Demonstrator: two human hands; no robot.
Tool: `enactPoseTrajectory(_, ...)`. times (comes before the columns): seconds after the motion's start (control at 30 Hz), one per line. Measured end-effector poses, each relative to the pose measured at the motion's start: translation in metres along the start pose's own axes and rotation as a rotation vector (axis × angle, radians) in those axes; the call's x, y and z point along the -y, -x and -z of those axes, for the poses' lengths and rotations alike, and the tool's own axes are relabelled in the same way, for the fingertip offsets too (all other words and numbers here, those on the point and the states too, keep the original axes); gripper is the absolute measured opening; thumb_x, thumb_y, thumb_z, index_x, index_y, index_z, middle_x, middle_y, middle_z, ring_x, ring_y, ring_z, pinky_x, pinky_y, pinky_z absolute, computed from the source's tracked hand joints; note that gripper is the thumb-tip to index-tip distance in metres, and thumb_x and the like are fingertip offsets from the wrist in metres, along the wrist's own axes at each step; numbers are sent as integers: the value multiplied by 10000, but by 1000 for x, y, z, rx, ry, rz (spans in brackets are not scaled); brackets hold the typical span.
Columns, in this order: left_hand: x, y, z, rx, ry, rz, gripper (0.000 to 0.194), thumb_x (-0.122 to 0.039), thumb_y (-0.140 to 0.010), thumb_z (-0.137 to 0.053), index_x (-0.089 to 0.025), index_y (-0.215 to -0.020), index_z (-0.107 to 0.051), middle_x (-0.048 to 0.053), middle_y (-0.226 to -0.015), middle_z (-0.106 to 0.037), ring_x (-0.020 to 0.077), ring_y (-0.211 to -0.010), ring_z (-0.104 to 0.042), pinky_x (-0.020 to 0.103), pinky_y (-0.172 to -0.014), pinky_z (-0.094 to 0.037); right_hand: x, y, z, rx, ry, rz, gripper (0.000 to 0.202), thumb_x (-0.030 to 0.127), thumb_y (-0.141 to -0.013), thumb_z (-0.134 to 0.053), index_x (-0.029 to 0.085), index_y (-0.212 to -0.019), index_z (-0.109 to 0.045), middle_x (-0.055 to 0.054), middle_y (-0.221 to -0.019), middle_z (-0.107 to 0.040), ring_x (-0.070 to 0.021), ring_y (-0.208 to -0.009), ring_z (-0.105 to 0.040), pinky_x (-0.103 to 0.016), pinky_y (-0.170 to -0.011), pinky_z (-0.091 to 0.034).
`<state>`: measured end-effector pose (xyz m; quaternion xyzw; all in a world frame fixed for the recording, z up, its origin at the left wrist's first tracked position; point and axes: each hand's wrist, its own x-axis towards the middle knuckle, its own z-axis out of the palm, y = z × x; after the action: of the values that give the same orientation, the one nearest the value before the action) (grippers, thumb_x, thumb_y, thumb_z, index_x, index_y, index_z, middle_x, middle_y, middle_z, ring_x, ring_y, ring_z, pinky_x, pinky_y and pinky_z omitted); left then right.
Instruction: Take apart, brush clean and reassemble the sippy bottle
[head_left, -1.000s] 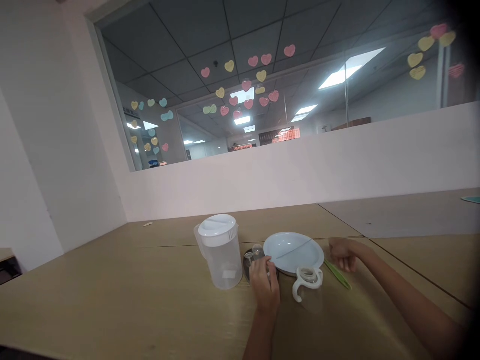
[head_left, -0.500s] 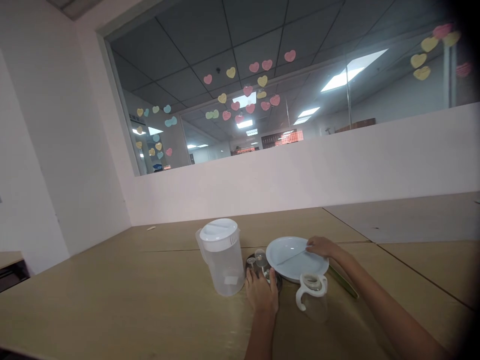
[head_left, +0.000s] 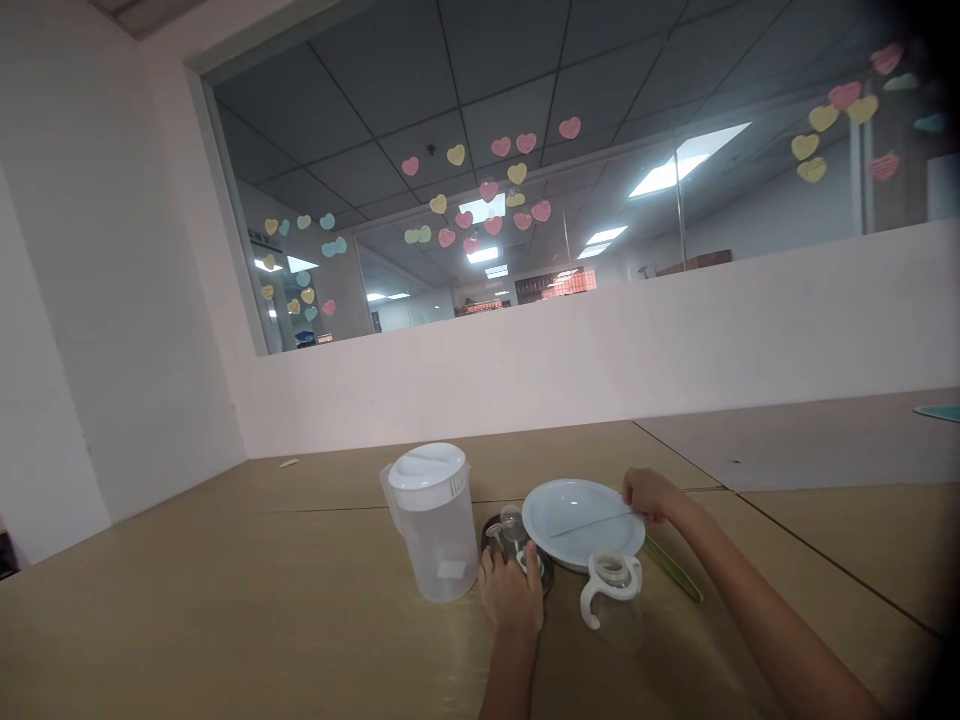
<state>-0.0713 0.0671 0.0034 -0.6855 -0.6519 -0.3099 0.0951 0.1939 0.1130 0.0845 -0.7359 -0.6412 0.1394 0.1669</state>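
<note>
My right hand is closed at the right rim of a white plate. It pinches one end of a thin straight stick, which reaches left across the plate; its exact kind is unclear. My left hand lies with fingers apart at the near edge of a dark round tray, partly covering it. On that tray stand small clear and white pieces, too small to name. In front of the plate is a clear glass pot with a white collar and handle.
A translucent pitcher with a white lid stands left of the tray. A long green object lies right of the plate, under my right forearm. A small pale scrap is at the back left. Behind the table runs a wall with a window.
The stick has shifted slightly right with my right hand, which now sits at the plate's rim rather than over it. My left hand stays by the tray. The whole view has turned slightly.
</note>
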Motion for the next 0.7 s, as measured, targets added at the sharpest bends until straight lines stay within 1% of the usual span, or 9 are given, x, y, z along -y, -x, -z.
enactPoseTrajectory(0.03,0,0,1,7,-10,-7,595,-466,-922,-217,-151,-887,-721,135,-1024,-655,292,-1114,-478,414,-933,-352,1,2,2,5,-17,3,154,13,-602,-543,92,-685,-646,-17,-405,-527,-150,-418,-559,-249,-504,-417)
enactPoseTrajectory(0.1,-1,0,5,23,-38,-11,622,-479,-919,-203,-141,-867,-723,141,-970,-665,285,-1050,-510,406,-902,-364,3,5,7,11,-57,21,212,4,-606,-532,92,-768,-639,-3,-428,-530,-135,-409,-547,-235,-483,-416)
enactPoseTrajectory(0.2,-3,-1,9,34,-72,-6,645,-494,-917,-195,-135,-831,-725,144,-921,-668,277,-993,-528,397,-874,-366,10,10,13,16,-131,84,295,15,-635,-522,103,-904,-604,-2,-526,-574,-111,-434,-551,-198,-452,-403)
enactPoseTrajectory(0.27,-3,-1,10,37,-76,-3,646,-489,-919,-196,-132,-817,-724,145,-910,-665,275,-980,-528,398,-870,-362,18,13,15,22,-177,137,292,34,-657,-528,114,-931,-587,-1,-579,-593,-93,-443,-548,-178,-441,-389)
enactPoseTrajectory(0.37,-2,0,9,30,-63,-1,608,-471,-921,-211,-134,-872,-716,141,-955,-658,276,-1004,-515,402,-881,-354,31,17,15,24,-233,213,269,47,-681,-519,123,-932,-577,15,-588,-588,-73,-432,-530,-164,-431,-368)
enactPoseTrajectory(0.47,0,0,7,3,-48,0,559,-464,-919,-233,-151,-980,-692,134,-1077,-635,276,-1066,-491,404,-924,-328,44,21,12,25,-262,274,256,36,-679,-504,126,-907,-578,37,-557,-563,-63,-413,-507,-161,-420,-350)
enactPoseTrajectory(0.57,3,1,2,0,-21,9,529,-466,-913,-255,-169,-1035,-675,125,-1160,-608,272,-1121,-472,401,-963,-297,53,25,10,17,-260,316,237,24,-674,-492,131,-864,-585,58,-505,-529,-54,-389,-485,-155,-413,-331)
enactPoseTrajectory(0.67,6,-3,-8,37,-15,40,511,-457,-907,-262,-187,-1046,-674,115,-1149,-625,279,-1120,-487,405,-951,-306,56,25,7,-10,-249,336,253,-3,-651,-471,130,-841,-573,71,-506,-509,-43,-373,-474,-149,-400,-315)
enactPoseTrajectory(0.7,7,-5,-12,49,-28,72,508,-450,-905,-266,-186,-1033,-681,115,-1141,-631,290,-1130,-484,414,-948,-308,57,24,6,-13,-248,338,264,-8,-647,-462,130,-846,-567,74,-513,-507,-43,-365,-469,-150,-387,-307)
